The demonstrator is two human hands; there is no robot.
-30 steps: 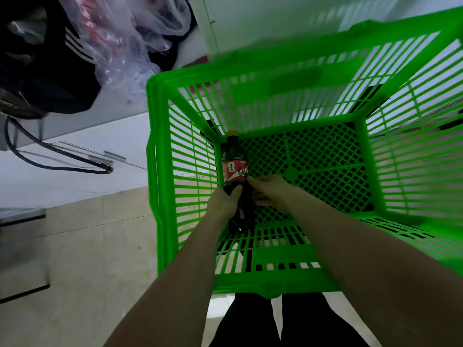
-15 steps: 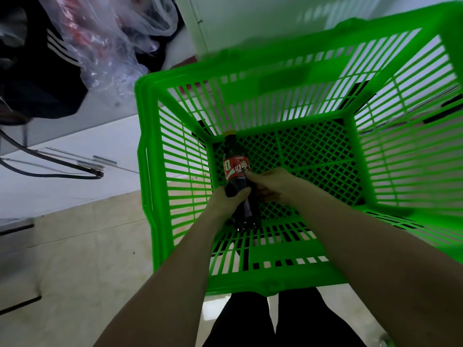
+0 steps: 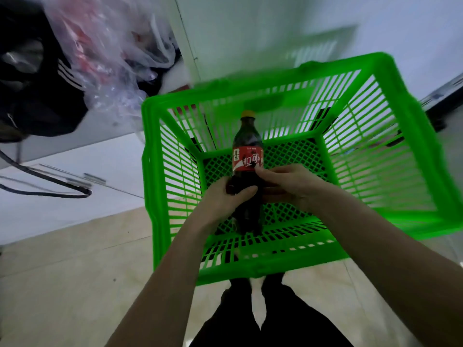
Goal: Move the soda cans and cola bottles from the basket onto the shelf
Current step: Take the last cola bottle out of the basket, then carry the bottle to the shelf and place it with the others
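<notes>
Bottle point(image 3: 247, 156) of dark cola, with a yellow cap and a red label, stands roughly upright in the green basket point(image 3: 411, 136), its cap toward the far wall and its base low, near the near wall. Whether the base touches the mesh floor cannot be told, since the hands hide part of it. The left hand point(image 3: 223, 199) grips the lower body from the left, thumb curled across the front of the dark plastic. The right hand point(image 3: 288, 184) holds it from the right, fingertips on the lower edge of the label and the rest of the fingers wrapped round the side. Both forearms reach in over the near rim of the basket.

The basket is slatted on its walls and has a diamond mesh bottom; its far and right sides are blurred. No other bottle or can shows inside it.

Below the near rim, the person's dark trousers point(image 3: 275, 321) show against a pale tiled floor point(image 3: 62, 284). To the left of the basket, a black cable point(image 3: 50, 191) loops over a white surface. At far left lies a black garment point(image 3: 37, 96) with white stripes, and beside it a crumpled clear plastic bag point(image 3: 105, 58) with red showing through. A white panel point(image 3: 238, 33) rises beyond the basket.
</notes>
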